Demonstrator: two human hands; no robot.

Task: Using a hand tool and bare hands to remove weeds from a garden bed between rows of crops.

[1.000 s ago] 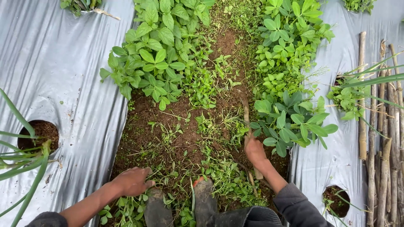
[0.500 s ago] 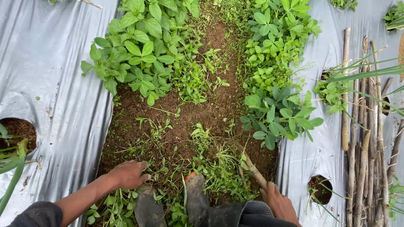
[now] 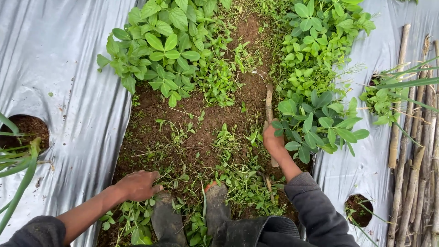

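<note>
Between plastic sheets point(image 3: 59, 68), right hand point(image 3: 273, 142) grips wooden tool point(image 3: 269, 103).

Bare brown soil strip point(image 3: 192, 137) running between two silver plastic sheets point(image 3: 55, 68), scattered with small weeds point(image 3: 238, 174). Leafy green plants point(image 3: 155, 50) crowding its far end and right edge. Bundle of dry sticks point(image 3: 411, 137) lying on the right sheet's outer edge.

Right hand point(image 3: 273, 141) grips a slim wooden-handled tool point(image 3: 269, 104), its tip out in the brown soil strip point(image 3: 151, 137). Left hand point(image 3: 137, 185) presses low green weeds point(image 3: 238, 176) beside two dark rubber boots point(image 3: 192, 215). Silver plastic mulch sheeting point(image 3: 55, 68) flanks both sides.
</note>
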